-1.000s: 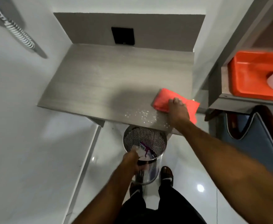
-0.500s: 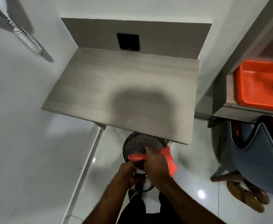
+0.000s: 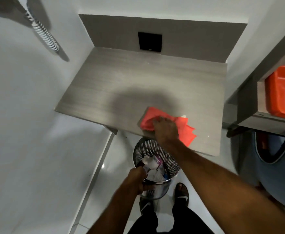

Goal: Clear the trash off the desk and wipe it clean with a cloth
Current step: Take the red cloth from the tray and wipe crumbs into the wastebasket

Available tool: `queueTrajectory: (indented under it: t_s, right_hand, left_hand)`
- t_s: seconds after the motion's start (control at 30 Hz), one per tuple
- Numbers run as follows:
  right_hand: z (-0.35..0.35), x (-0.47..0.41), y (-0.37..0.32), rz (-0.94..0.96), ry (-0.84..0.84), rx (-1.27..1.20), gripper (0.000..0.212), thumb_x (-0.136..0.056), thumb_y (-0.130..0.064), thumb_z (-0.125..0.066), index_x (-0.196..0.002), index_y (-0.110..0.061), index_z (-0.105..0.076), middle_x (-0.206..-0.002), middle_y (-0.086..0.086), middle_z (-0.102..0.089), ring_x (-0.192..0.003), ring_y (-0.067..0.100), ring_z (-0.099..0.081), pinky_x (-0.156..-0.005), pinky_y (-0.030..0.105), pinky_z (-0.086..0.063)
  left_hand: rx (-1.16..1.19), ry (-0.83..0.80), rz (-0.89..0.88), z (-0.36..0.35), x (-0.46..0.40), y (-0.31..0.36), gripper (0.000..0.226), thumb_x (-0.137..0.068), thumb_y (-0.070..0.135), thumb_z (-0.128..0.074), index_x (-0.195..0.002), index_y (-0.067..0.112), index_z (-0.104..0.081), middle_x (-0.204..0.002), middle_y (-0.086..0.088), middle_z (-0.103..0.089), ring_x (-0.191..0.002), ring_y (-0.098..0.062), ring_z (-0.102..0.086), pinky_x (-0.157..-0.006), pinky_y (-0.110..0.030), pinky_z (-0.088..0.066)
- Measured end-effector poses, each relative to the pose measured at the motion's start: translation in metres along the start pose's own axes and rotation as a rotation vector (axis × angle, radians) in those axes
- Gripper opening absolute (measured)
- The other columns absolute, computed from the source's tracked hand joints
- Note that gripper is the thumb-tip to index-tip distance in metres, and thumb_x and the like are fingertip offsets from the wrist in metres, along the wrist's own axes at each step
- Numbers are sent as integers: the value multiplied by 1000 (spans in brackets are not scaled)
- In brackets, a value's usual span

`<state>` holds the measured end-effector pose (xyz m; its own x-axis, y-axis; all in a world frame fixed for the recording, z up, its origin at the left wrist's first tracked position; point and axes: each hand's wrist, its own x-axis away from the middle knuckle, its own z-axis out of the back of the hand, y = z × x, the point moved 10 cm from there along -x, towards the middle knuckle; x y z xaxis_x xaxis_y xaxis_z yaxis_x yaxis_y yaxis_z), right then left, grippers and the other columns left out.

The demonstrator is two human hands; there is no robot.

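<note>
A grey wood-grain desk (image 3: 121, 85) fills the alcove ahead. An orange-red cloth (image 3: 185, 127) lies bunched on the desk near its front edge, and my right hand (image 3: 166, 128) presses down on it with fingers gripping the fabric. Just below the desk's front edge, a perforated metal bin (image 3: 157, 146) holds paper and wrapper trash. My left hand (image 3: 137, 180) grips the bin's near rim. A few tiny white specks remain on the desk right of the cloth.
A black wall plate (image 3: 149, 41) sits on the back panel. An orange tub (image 3: 283, 92) rests on a shelf at right, above a blue-grey chair (image 3: 276, 166). A coiled cord (image 3: 43, 34) hangs on the left wall. My sandalled feet stand behind the bin.
My right hand carried the cloth from the desk down over the bin, then back up onto the desk's front edge. The patch of white crumbs is gone. My left hand stayed on the bin.
</note>
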<state>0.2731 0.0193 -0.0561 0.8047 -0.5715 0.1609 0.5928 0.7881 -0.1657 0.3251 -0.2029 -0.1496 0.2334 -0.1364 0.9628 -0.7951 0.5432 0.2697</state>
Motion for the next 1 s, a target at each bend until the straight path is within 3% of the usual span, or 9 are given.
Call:
queueTrajectory:
  t_s: [0.13,0.23,0.3,0.37,0.5,0.67,0.73,0.87,1.0]
  right_hand:
    - [-25,62,-65,165,-40,-79,31,-82,-17,-64,-113,-17,-63,-111,10,-70,-98,33,-68,-78,38,-53]
    - [-38,100,-49,28,-129,-337,43,-84,-21,-59,-127,-22,-60,-121,3,-69,-109,25,-66,-94,35,-51]
    - [-12,117,-8,-125,14,-505,45,-81,-27,-57,-125,-22,-65,-121,2,-71,-109,21,-67,-95,29,-50]
    - [39,126,41,-231,276,-577,33,-78,-17,-59,-108,-21,-73,-104,3,-77,-90,23,-73,-79,28,-58]
    - [120,105,140,-340,544,-337,30,-77,-14,-61,-105,-19,-71,-102,10,-75,-89,33,-70,-72,39,-58]
    - [70,65,194,-341,94,-109,30,-73,-9,-62,-102,-15,-67,-107,15,-72,-99,37,-66,-80,38,-51]
    - [51,79,185,-308,101,-135,25,-74,-11,-63,-96,-22,-70,-102,3,-76,-95,27,-69,-74,30,-51]
    - [34,135,117,-116,169,-374,26,-64,-10,-65,-79,-30,-72,-75,-11,-76,-66,7,-71,-50,8,-42]
    - [-15,194,80,-150,143,-401,56,-58,-8,-69,-112,-24,-72,-101,-3,-77,-89,16,-71,-76,25,-55]
  left_hand:
    - [-53,-28,-6,3,11,2,27,-98,16,-55,-115,-4,-63,-112,-28,-68,-99,-45,-69,-70,-47,-62]
    - [-72,-71,-17,-2,8,0,19,-97,9,-54,-107,-3,-65,-102,-26,-71,-92,-42,-71,-73,-50,-63]
    - [-96,-61,-24,-6,3,-1,20,-97,8,-54,-112,0,-64,-110,-26,-68,-91,-44,-71,-67,-49,-63]
    - [-138,-40,-19,-13,-3,-1,25,-97,14,-56,-117,0,-61,-117,-27,-64,-90,-46,-70,-61,-49,-63]
    - [-223,-58,-50,-42,-19,-3,38,-100,27,-51,-128,3,-55,-129,-25,-61,-101,-45,-69,-71,-53,-63]
    - [-219,-119,-28,-86,-18,-13,51,-90,47,-66,-116,3,-65,-111,-24,-72,-94,-44,-71,-67,-50,-62]
    - [-237,-142,-29,-96,-21,-16,47,-89,49,-67,-113,9,-68,-110,-22,-73,-91,-41,-72,-65,-50,-63]
    - [-243,-143,-16,-99,-27,-26,22,-96,15,-56,-110,2,-68,-106,-25,-71,-89,-42,-70,-65,-53,-63]
    - [-157,-208,22,-85,-46,-51,24,-92,18,-61,-106,-1,-69,-96,-24,-75,-90,-41,-69,-69,-51,-61]
